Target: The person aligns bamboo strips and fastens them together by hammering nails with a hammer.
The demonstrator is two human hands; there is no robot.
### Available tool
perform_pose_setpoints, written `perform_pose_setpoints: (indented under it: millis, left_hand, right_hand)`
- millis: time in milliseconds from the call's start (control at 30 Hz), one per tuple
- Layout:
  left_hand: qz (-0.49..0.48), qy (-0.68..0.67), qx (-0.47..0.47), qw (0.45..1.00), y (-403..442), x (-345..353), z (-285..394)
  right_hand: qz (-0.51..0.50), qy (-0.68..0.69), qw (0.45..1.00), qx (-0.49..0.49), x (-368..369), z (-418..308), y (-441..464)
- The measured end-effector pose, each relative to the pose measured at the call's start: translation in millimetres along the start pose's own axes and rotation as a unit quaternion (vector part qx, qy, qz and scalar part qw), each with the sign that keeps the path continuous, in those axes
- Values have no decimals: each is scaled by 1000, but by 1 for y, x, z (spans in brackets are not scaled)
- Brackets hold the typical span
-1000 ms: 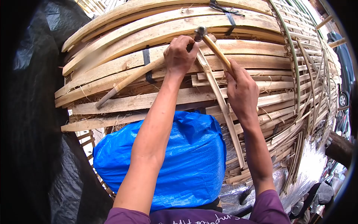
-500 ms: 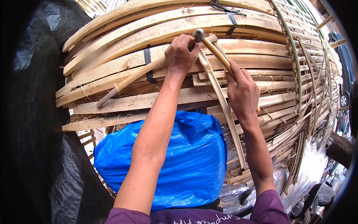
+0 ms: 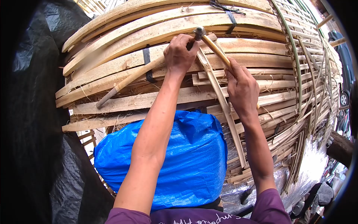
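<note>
My right hand (image 3: 242,85) is wrapped round the wooden handle of a hammer (image 3: 216,49), whose metal head is right beside the fingers of my left hand. My left hand (image 3: 181,53) has its fingers curled in near the end of a round wooden stick (image 3: 138,73) with a dark tip at its lower left. What the left fingers pinch is hidden behind them and the hammer head. Under both hands lie long pale wooden slats (image 3: 164,98). A narrow grooved strip (image 3: 223,106) runs slantwise across them, between my hands and down to the right.
A blue tarp bundle (image 3: 186,160) sits below my forearms. Black plastic sheeting (image 3: 30,112) hangs at the left. Black ties (image 3: 147,61) go round the slats. Thin bamboo lattice (image 3: 309,56) spreads on the right, with a log end (image 3: 340,148) and a vehicle (image 3: 347,74) beyond.
The hammer head has dipped slightly and risen back beside my left fingers, with my right hand moving only a little. My left hand stays nearly in place.
</note>
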State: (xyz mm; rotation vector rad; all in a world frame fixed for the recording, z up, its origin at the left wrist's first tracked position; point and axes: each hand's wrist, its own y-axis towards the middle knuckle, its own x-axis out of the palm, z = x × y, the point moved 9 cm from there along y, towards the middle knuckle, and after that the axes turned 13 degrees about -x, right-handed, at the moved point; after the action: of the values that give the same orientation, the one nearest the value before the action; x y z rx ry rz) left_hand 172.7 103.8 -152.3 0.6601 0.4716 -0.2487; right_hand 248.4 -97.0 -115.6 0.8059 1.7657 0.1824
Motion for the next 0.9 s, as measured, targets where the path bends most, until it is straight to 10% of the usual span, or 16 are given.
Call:
perform_pose_setpoints:
  millis: [900]
  left_hand:
    - [1, 3, -19, 1000, 0, 0, -1]
  right_hand:
    - [9, -20, 1000, -2, -1, -3, 3]
